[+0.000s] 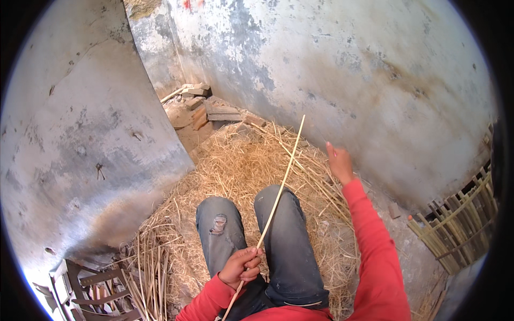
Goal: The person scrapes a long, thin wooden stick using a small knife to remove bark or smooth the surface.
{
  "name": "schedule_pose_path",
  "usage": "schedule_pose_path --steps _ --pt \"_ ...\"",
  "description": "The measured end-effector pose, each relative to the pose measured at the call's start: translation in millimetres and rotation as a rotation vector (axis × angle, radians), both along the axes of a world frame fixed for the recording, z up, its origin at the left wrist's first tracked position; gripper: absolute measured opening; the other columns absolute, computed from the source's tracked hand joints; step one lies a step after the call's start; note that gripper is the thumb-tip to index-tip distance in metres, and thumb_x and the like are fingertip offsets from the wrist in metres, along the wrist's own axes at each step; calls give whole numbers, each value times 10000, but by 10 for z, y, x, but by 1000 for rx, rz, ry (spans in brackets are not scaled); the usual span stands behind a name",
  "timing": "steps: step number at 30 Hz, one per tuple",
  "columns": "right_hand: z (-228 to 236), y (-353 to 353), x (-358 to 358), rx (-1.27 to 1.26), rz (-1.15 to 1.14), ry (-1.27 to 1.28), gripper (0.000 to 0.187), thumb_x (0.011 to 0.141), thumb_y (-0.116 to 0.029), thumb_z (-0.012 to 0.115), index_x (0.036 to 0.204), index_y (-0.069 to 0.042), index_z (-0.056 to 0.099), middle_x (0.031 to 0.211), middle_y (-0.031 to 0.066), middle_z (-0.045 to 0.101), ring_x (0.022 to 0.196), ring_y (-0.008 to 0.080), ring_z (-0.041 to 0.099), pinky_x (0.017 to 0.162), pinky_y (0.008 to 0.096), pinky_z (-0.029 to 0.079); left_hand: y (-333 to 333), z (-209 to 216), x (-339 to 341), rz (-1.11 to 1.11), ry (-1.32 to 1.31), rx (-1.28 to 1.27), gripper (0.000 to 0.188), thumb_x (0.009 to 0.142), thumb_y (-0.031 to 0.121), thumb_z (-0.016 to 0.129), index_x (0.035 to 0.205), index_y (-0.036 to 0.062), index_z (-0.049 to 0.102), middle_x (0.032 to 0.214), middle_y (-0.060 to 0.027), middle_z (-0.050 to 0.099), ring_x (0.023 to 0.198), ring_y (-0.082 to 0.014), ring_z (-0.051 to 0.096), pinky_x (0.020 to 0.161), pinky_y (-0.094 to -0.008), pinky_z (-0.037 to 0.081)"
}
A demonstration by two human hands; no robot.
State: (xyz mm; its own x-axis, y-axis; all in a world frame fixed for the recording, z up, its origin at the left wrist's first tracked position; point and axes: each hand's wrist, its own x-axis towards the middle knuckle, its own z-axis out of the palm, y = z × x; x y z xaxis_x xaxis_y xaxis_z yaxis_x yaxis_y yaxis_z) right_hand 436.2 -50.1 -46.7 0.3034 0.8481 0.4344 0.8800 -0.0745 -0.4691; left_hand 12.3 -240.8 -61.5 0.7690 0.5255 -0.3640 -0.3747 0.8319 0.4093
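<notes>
At the near left we see a dark slatted frame [88, 289] lying by the stained wall [80, 134], with a bundle of split cane strips [150, 273] just beside it on the straw. Moving right, our left hand [241, 266] sits low over our lap, fingers clenched around a long pale cane strip [278, 190]. The strip runs from below that hand up and to the right, across the knees of our worn jeans [278, 235] (one knee torn), its far tip over the straw pile [241, 160]. Farther back lie some broken bricks and boards [206, 109]. To the right, our right hand [339, 162] is stretched out over the straw near the far wall, fingers loose and holding nothing. At the far right stands a woven bamboo panel [460, 224].
</notes>
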Motion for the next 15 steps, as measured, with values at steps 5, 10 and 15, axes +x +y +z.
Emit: schedule_pose_path --steps 5,10,15 --pt "396 -942 -1064 -222 420 135 624 1010 -537 559 676 -26 686 587 237 585 534 412 610 540 527 449 185 34 168 51 0 -30 199 1127 262 449 1124 85 538 667 58 339 432 -34 258 376 -205 220" --pt "232 -1424 -1561 -270 619 -38 559 988 -528 615 698 -56 688 564 189 577 486 359 573 504 484 456 247 61 255 52 12 -25 196 1128 271 452 1128 95 539 661 57 333 437 -40 255 379 -216 205" --pt "68 -774 -1200 -57 491 -125 587 1050 -486 532 661 -69 674 521 184 541 447 366 549 487 506 425 144 68 192 23 24 -21 194 1129 279 451 1113 104 534 654 51 330 439 -51 256 385 -230 213"
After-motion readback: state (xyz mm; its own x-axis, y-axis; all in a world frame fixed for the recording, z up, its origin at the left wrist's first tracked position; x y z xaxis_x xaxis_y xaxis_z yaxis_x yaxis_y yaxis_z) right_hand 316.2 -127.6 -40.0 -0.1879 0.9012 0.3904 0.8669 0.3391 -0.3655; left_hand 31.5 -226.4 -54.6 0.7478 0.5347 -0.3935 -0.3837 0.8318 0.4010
